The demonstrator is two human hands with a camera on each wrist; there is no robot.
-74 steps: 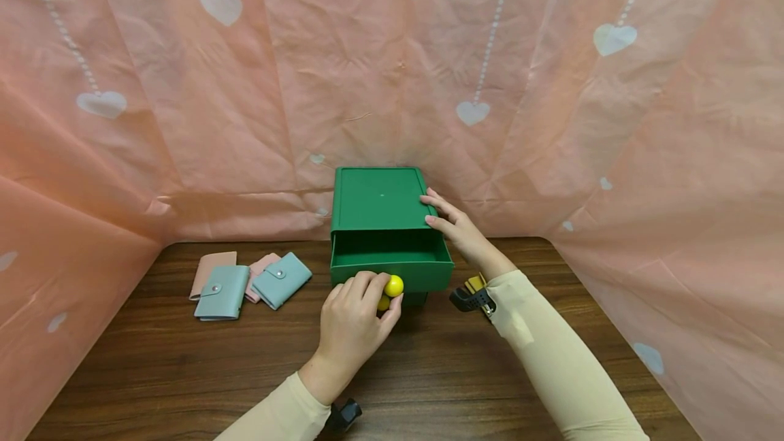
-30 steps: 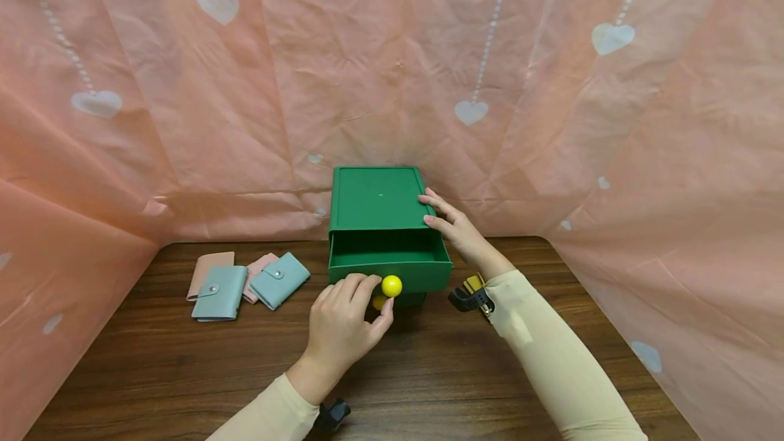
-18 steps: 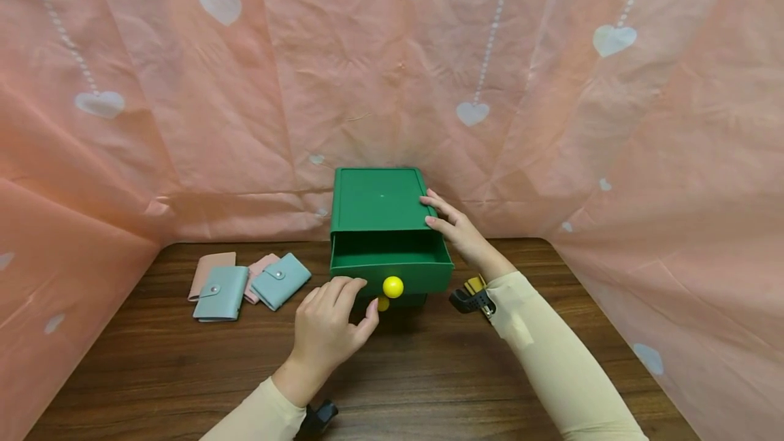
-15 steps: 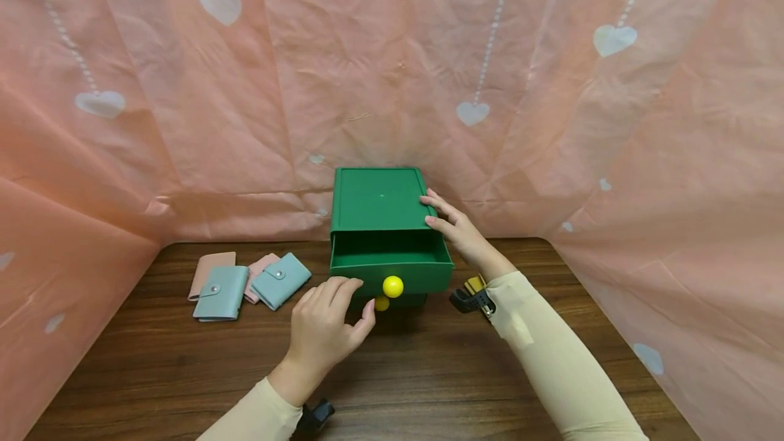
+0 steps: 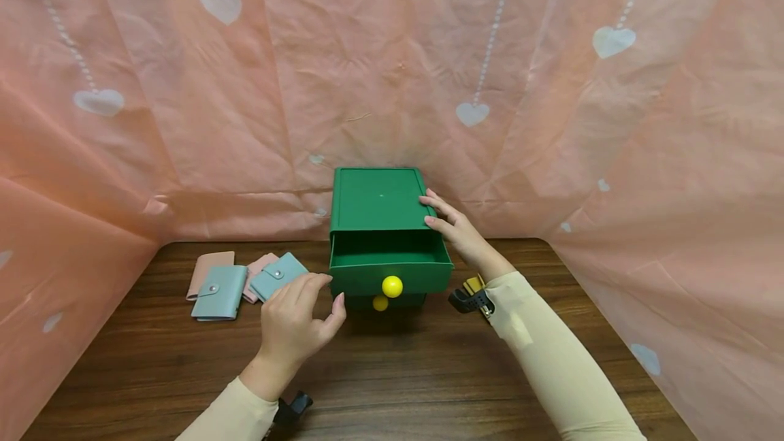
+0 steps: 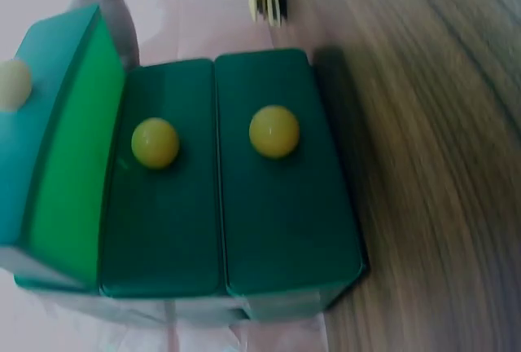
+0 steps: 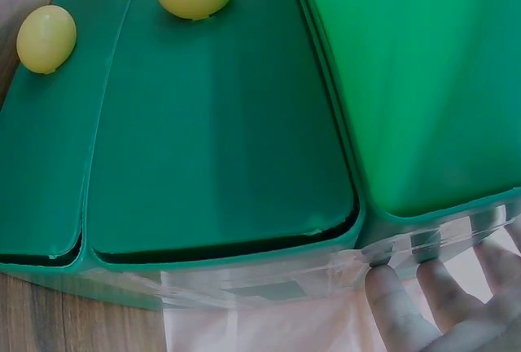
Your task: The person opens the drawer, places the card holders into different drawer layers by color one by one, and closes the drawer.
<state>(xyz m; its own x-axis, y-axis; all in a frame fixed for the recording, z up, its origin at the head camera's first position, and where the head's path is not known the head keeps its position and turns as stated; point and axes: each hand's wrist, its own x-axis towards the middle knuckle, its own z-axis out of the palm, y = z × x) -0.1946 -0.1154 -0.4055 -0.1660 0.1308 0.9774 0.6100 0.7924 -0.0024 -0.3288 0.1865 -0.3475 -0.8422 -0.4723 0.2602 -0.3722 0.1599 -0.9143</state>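
A green drawer cabinet point(image 5: 381, 199) stands at the back middle of the table. Its top drawer point(image 5: 392, 269) is pulled out, and its visible inside holds nothing. Round yellow knobs point(image 5: 393, 286) sit on the drawer fronts. The left wrist view shows two lower drawers point(image 6: 167, 238) pushed in beside the pulled-out one. My left hand point(image 5: 292, 324) hovers left of the knobs, touching none, thumb and fingers apart. Fingers of my right hand point(image 5: 462, 233) rest against the cabinet's top right edge; in the right wrist view its fingertips point(image 7: 391, 291) touch the clear-looking side.
Light blue point(image 5: 220, 292) and pink snap-closed cases, like small card holders, lie overlapping on the table's left. Something yellow point(image 5: 474, 284) is partly hidden by the right wrist camera. A pink curtain point(image 5: 294, 87) encloses the back and sides of the wooden table point(image 5: 392, 373).
My left hand has let go of the top drawer's yellow knob and moved away to the left. The top drawer stays pulled out, and the right hand keeps its place.
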